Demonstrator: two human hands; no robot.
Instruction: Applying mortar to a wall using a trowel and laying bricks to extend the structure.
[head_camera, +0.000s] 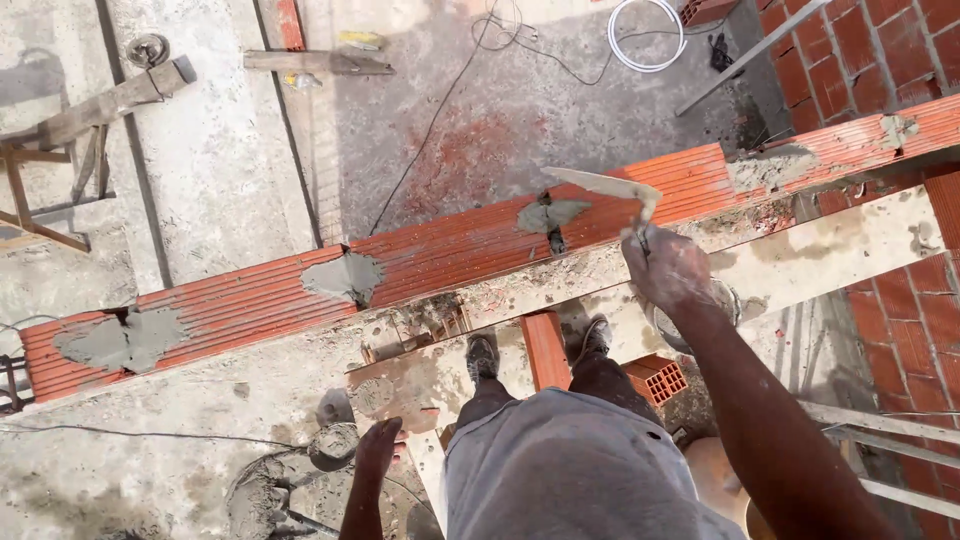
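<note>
above the ribbed red brick wall (440, 255), right hand (668, 268) grips a flat mortar-crusted trowel (605, 186); left hand (378, 448) hangs open.

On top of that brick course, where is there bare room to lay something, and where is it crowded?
The brick course is bare between the left mortar patch and the middle patch, and again from there to the joint patch. It is crowded at the right: the right hand holds the trowel over it, beside more mortar. The left hand hangs empty, lower down.
</note>
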